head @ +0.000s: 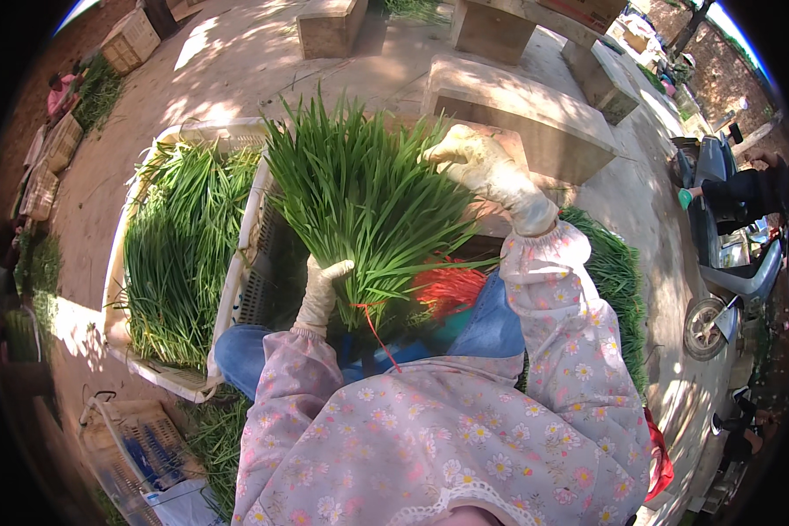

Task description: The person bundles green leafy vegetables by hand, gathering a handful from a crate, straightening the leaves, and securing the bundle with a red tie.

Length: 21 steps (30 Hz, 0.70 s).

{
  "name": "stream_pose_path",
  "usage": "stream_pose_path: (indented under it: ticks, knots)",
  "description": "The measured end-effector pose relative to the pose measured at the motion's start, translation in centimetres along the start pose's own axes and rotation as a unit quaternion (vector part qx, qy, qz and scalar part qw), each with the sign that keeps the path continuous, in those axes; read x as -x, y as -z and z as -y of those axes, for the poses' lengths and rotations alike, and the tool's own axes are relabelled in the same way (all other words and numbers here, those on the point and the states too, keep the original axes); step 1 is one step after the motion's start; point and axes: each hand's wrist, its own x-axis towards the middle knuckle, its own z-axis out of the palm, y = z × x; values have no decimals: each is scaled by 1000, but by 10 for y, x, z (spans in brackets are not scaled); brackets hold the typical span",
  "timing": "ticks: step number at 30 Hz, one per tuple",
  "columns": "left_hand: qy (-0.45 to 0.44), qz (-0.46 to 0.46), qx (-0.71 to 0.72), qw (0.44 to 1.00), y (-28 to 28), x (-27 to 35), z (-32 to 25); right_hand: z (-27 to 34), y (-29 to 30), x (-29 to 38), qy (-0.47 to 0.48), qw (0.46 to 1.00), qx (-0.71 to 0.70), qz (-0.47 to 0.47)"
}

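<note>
My left hand (pixel 322 286), in a pale, soiled glove, grips a large bunch of long green leaves (pixel 361 197), which look like garlic chives, near its lower end. A thin red tie (pixel 373 322) crosses the bunch there and trails towards my lap. At the bunch's upper right, my gloved right hand (pixel 467 154) has its fingers curled at the leaf tips; whether they pinch any leaves is unclear. Red ties (pixel 450 286) lie in a pile near my right knee. To the left, a white plastic crate (pixel 114 289) holds many more leaves.
Another heap of green leaves (pixel 608 276) lies to my right. A stone bench (pixel 519 118) stands ahead. At the lower left is a second crate (pixel 131 421). On the far right a person sits by a motor scooter (pixel 740 276); another person in pink (pixel 61 95) is at the upper left.
</note>
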Motion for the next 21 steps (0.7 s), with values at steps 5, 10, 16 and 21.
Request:
stream_pose_path:
  ticks: [5, 10, 16, 21]
  knots:
    - [0, 3, 5, 1000, -7, 1, -7, 18, 0, 0, 2, 990, 141, 8]
    - [2, -9, 6, 1000, -13, 4, -13, 15, -20, -1, -33, 990, 133, -24]
    - [6, 0, 53, 999, -1, -1, -5, 52, 2, -1, -111, 836, -415, -340]
    - [6, -30, 119, 992, 1, 1, -7, 73, 26, 24, -187, 937, -296, -10]
